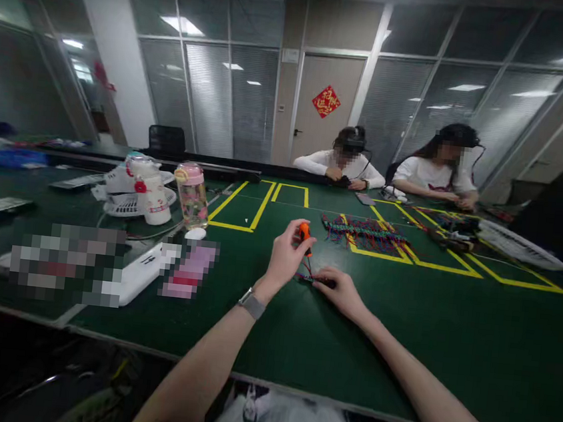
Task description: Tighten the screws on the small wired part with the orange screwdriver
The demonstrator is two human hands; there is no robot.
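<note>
My left hand point(285, 255) is closed around the orange and black handle of a screwdriver point(304, 231). The handle stands nearly upright, its lower end pointing down at a small wired part point(305, 278) on the green table. My right hand point(342, 291) pinches that part from the right, low against the tabletop. Thin red and dark wires rise from the part between both hands; its exact kind is too small to make out. Beyond my right hand lies a long row of similar small parts with red and blue wires point(367, 233).
Yellow tape point(229, 226) marks rectangles on the green table point(448, 349). To the left stand a white bottle point(156, 201), a pink-lidded bottle point(192, 195), a white basket point(124, 205) and a long white case point(141, 273). Two people point(350, 161) sit working across the table.
</note>
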